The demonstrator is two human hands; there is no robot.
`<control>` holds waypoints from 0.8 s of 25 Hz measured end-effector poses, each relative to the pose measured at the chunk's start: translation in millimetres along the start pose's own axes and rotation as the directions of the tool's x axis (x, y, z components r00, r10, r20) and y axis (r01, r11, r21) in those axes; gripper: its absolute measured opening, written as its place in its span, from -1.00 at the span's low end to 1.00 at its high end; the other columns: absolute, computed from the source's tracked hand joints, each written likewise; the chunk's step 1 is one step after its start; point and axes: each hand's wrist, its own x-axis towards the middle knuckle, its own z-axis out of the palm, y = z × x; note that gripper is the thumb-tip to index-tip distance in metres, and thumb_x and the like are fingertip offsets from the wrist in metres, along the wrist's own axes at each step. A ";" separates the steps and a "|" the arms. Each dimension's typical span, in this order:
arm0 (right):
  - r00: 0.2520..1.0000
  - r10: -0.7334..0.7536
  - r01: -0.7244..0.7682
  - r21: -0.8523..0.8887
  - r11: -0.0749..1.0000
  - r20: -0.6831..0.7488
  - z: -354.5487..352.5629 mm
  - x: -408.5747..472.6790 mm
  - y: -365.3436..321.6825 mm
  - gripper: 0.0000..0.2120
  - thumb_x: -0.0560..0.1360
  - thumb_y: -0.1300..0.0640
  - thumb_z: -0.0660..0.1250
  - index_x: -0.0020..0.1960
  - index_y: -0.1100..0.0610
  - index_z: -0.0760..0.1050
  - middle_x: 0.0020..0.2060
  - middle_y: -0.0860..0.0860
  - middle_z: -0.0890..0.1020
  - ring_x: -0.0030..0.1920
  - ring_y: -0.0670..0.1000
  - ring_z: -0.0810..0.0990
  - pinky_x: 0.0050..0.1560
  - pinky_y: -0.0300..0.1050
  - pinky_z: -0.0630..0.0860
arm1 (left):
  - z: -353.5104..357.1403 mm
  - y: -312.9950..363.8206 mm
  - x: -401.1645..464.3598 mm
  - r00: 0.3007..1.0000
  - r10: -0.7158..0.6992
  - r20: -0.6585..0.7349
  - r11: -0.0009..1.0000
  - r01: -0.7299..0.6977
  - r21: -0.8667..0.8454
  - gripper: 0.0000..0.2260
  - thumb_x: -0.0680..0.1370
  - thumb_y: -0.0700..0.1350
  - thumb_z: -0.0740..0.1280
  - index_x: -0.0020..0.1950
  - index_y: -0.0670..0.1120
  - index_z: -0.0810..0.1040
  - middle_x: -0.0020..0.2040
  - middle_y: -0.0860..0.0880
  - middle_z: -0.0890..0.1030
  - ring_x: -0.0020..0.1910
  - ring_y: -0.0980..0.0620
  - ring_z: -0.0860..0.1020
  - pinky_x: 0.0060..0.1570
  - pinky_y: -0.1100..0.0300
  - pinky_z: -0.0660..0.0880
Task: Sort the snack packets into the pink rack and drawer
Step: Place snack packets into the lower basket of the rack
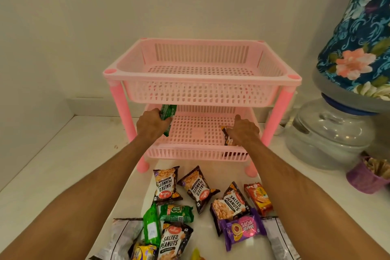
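Counter [63, 154]: a white surface against a pale wall; it carries the rack, a jar and the loose packets.
Pink rack [201, 79]: two slatted trays on pink legs, standing at the back of the counter. The upper tray holds nothing that can be seen; both hands reach into the lower tray [196, 133].
Glass jar [329, 135]: clear, to the right of the rack, with a blue-rimmed piece on top and a flowered blue cloth [363, 34] over that.
Purple pot [367, 177]: small, in front of the jar at the right edge, with something pale inside.
Left hand [150, 125]: at the left end of the lower tray, fingers curled tight around a green packet [167, 117], which stands nearly upright with its top near the upper tray's underside.
Right hand [244, 131]: at the right end of the lower tray, palm down, forefinger stretched forward, the other fingers resting on a dark peanut packet [226, 137] that lies on the tray floor by the front wall; whether it is gripped cannot be told.
Loose packets: heaped on the counter in front of the rack, between the forearms. Among them are several salted peanut packets [166, 183], a green biscuit packet [176, 213], a green pouch [150, 226], an orange packet [258, 198], a purple biscuit packet [241, 230] and silver bags [120, 238] at the near edge.
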 end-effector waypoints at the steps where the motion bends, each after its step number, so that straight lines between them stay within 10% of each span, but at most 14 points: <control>1: 1.000 0.009 -0.010 -0.043 0.999 -0.009 -2.8 -0.6 -1.0 -0.44 0.50 -0.21 0.21 0.33 0.15 0.26 0.01 0.09 0.60 0.00 0.14 0.59 -0.20 -0.09 0.43 | 2.6 -1.5 2.3 1.000 -0.018 0.025 1.000 0.018 0.018 -0.66 0.45 0.16 0.37 -0.19 -0.13 0.51 -0.28 -0.10 0.58 -0.29 -0.14 0.57 -0.41 0.16 0.37; 5: 0.976 -0.085 0.063 -0.110 0.992 -0.203 -16.3 -3.7 -8.7 -0.58 0.55 -0.03 0.15 0.31 0.17 0.31 0.01 0.12 0.60 -0.01 0.15 0.59 -0.18 -0.07 0.39 | 13.3 -4.5 9.3 0.988 -0.108 0.109 0.990 0.097 0.104 -0.66 0.44 0.15 0.38 -0.31 -0.08 0.41 -0.36 -0.02 0.46 -0.35 -0.05 0.48 -0.47 0.22 0.31; 9: 0.903 -0.228 0.224 -0.056 0.973 -0.363 -25.7 -19.7 -21.7 -0.69 0.55 -0.02 0.18 0.13 0.18 0.46 -0.04 0.13 0.62 -0.10 0.17 0.61 -0.26 -0.10 0.34 | 23.2 -8.3 13.1 0.964 -0.112 0.241 0.959 0.041 0.281 -0.66 0.46 0.10 0.36 0.01 -0.16 0.51 -0.13 -0.08 0.57 -0.14 -0.10 0.57 -0.28 0.17 0.45; 15: 0.802 -0.433 0.438 -0.086 0.895 -0.412 -24.3 -57.1 -46.0 -0.60 0.55 -0.02 0.17 0.30 0.18 0.38 -0.22 0.10 0.64 -0.28 0.15 0.62 -0.34 -0.11 0.42 | 36.2 -9.7 7.4 0.943 -0.146 0.299 0.951 0.051 0.304 -0.62 0.49 0.12 0.35 0.04 -0.19 0.53 -0.01 -0.12 0.61 -0.03 -0.12 0.60 -0.15 0.13 0.53; 20: 0.718 -0.595 0.598 -0.119 0.793 -0.361 -8.8 -87.8 -58.8 -0.71 0.54 -0.01 0.17 -0.05 0.19 0.54 -0.36 0.07 0.63 -0.36 0.13 0.60 -0.26 -0.05 0.56 | 26.0 -2.3 3.4 0.972 -0.083 0.219 0.967 0.025 0.254 -0.57 0.52 0.18 0.28 0.05 -0.20 0.53 -0.05 -0.13 0.62 -0.09 -0.12 0.60 -0.20 0.11 0.53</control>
